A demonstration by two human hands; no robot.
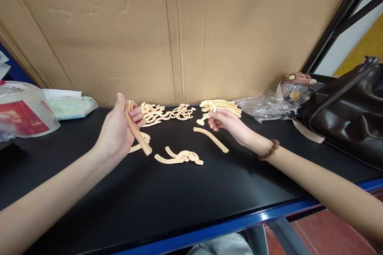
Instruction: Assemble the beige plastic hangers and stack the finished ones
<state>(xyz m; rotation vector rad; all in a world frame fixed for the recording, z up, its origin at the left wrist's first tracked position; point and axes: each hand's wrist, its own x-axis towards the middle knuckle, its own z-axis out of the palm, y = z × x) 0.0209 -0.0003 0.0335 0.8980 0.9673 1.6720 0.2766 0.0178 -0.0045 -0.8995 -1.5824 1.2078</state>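
My left hand (119,127) is closed around a long, narrow beige plastic strip (138,134), held tilted above the black table. Between the fingertips of my right hand (223,121) is a small beige plastic piece with a rounded end (202,121). Just below that hand lies a slightly bent beige strip (212,139). Nearer the front is a joined beige piece with curved arms (181,157). Another similar joined piece (145,137) lies partly hidden behind my left hand and its strip.
Along the cardboard wall (191,36) lie piles of small beige parts (152,113), curved hook-like parts (182,112) and long strips (221,105). Clear plastic wrap (263,105), a cup (295,89) and a dark bag (344,111) stand right; a plastic bag (26,109) and packet (72,105) left.
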